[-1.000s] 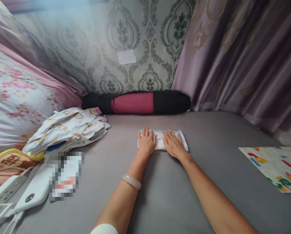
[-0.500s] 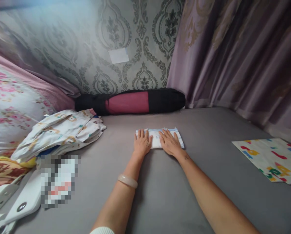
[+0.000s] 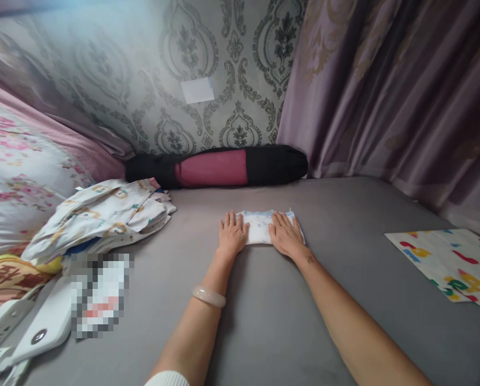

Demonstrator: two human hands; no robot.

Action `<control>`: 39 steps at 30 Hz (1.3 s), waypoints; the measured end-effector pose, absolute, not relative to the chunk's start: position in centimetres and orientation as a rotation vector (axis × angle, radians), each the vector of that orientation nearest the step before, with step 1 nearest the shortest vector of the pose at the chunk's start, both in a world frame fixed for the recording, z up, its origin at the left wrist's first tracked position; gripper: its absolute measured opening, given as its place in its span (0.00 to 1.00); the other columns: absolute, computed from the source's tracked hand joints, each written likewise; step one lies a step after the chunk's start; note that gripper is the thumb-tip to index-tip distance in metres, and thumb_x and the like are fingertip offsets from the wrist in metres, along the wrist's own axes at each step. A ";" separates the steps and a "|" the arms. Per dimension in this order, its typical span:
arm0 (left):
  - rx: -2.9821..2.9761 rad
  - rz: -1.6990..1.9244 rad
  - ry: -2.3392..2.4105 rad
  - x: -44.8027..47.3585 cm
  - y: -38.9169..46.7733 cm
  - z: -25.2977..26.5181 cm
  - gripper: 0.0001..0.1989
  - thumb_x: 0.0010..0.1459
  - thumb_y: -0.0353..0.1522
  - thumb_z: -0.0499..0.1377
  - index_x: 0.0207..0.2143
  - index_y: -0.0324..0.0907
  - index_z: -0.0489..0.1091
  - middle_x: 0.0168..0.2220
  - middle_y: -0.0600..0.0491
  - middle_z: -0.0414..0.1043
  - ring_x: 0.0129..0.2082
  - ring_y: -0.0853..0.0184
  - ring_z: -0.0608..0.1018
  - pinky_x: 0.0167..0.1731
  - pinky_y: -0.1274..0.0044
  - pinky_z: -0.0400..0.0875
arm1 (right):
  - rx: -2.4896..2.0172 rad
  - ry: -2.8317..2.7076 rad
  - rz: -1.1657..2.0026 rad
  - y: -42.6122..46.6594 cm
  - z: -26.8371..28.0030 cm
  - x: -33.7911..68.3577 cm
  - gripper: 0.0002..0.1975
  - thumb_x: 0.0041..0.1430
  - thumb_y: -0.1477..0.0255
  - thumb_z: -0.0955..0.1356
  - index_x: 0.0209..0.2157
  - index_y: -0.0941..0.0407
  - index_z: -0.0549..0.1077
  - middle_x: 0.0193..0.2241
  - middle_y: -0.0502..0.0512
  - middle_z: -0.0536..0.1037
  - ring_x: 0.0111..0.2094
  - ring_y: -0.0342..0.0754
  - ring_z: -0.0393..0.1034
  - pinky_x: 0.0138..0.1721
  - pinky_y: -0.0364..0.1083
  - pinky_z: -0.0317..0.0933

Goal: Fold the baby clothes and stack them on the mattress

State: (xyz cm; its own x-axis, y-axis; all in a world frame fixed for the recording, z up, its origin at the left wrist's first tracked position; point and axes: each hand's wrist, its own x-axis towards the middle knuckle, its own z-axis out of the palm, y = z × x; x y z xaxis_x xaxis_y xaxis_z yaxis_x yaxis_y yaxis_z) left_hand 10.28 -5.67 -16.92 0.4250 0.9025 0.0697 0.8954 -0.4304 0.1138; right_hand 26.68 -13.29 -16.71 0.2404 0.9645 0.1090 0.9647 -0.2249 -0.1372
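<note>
White blue-edged rectangular pad [image 3: 258,230] under left hand [image 3: 232,236], right hand [image 3: 287,237]; fingers [image 3: 281,220] open flat, gripping nothing. Lopsided push might bunch it up.

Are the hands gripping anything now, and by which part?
Nothing is gripped: the left hand and right hand lie flat on the white cloth, at its left and right ends.

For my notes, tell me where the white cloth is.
In the head view, the white cloth lies near the middle, partly under the left hand and right hand, nearer than the bag.
</note>
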 end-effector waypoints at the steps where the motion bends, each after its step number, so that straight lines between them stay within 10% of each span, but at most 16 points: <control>1: 2.593 0.174 1.643 10.3 -5.7 -17.0 0.30 0.65 0.44 0.36 0.64 0.39 0.51 0.66 0.42 0.45 0.66 0.53 0.50 0.61 0.57 0.46 | -2.330 -1.836 -0.002 -13.3 -16.8 26.7 0.29 0.66 0.65 0.48 0.64 0.63 0.52 0.65 0.58 0.52 0.66 0.52 0.40 0.63 0.58 0.32; 39: 2.500 0.249 1.673 8.6 -5.0 -16.0 0.31 0.65 0.43 0.35 0.64 0.35 0.50 0.67 0.42 0.44 0.66 0.57 0.48 0.62 0.60 0.43 | -2.486 -1.619 -0.019 -13.7 -16.9 29.7 0.30 0.65 0.66 0.49 0.64 0.67 0.51 0.65 0.63 0.50 0.65 0.55 0.43 0.62 0.57 0.37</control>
State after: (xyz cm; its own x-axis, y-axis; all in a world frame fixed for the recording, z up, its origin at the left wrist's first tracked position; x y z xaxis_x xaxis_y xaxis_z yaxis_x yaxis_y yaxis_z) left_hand 8.62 -5.03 -15.99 0.3744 0.9248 0.0680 0.9044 -0.3804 0.1932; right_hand 29.67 -13.71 -16.89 0.4087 0.9066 0.1055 0.9088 -0.3935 -0.1388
